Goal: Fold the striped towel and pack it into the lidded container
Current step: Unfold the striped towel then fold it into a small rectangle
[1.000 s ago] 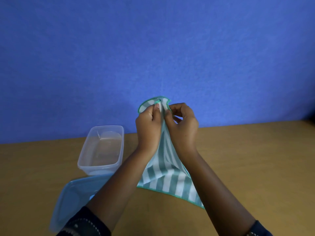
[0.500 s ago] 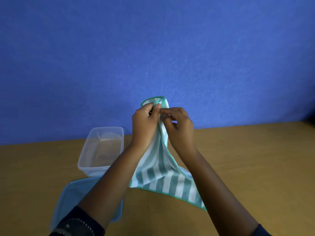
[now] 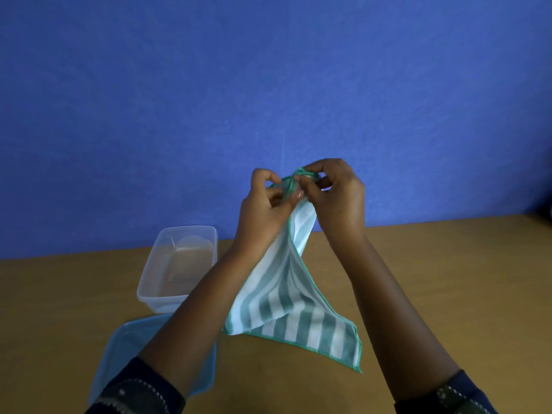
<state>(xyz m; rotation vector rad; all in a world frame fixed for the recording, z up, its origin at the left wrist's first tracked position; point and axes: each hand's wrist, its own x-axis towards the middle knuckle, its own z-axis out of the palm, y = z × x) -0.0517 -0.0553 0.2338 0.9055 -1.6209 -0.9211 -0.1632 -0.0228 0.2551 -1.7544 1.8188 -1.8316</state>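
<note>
The green-and-white striped towel hangs above the table, pinched at its top edge by both hands held close together. My left hand grips the top corner from the left, and my right hand grips the green hem from the right. The towel's lower part spreads out and rests on the wooden table. The clear plastic container stands open and empty to the left. Its pale blue lid lies flat in front of it, partly hidden by my left forearm.
A blue wall rises behind the table's far edge. A dark object shows at the far right edge of the table. Bare wood lies to the right of the towel.
Both hands have reworked their pinch at the towel's top, and the upstanding loop of hem has been drawn down between the fingers. The hanging towel has opened wider at the bottom.
</note>
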